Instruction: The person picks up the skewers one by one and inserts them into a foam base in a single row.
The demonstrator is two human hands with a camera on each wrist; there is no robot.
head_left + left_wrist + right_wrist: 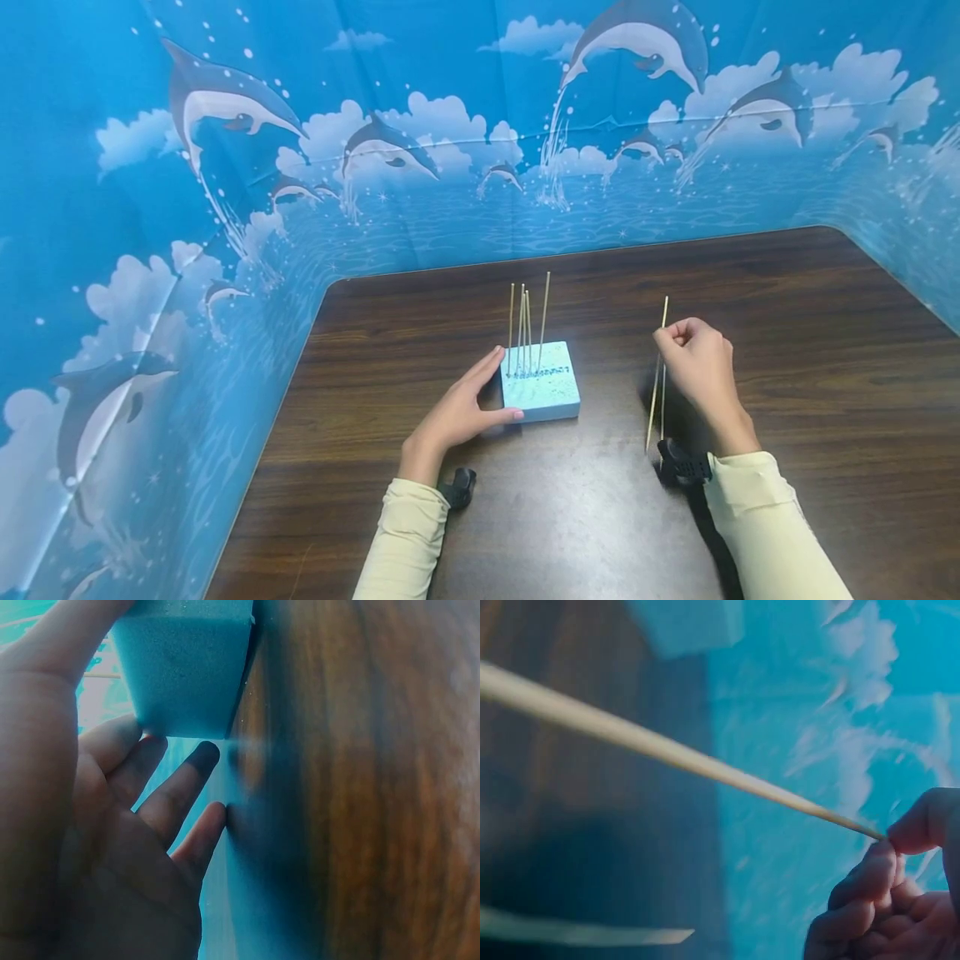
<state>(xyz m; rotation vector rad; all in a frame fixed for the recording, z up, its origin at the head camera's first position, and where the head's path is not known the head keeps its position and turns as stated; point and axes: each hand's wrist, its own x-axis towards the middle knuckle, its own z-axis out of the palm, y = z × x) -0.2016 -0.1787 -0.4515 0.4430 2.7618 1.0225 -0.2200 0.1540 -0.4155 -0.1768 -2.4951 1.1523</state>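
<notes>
Skewer (658,375) is pinched near its top between the curled fingers (870,877) of the right hand (697,362), slanting down toward the desk (787,333), at 3 o'clock from the foam block (542,392). Five more sticks (525,329) stand upright in the block. Left hand (457,412) rests against the block's 9 o'clock side, fingers straight, thumb along its near edge.

We see the table (787,333) from above and behind the arms, facing forward and down. Our left wrist view sits very close behind the left hand (90,847), sharing the foam block (184,667) (542,392). Our right wrist view, equally near, shares the skewer (667,754) (657,375).
</notes>
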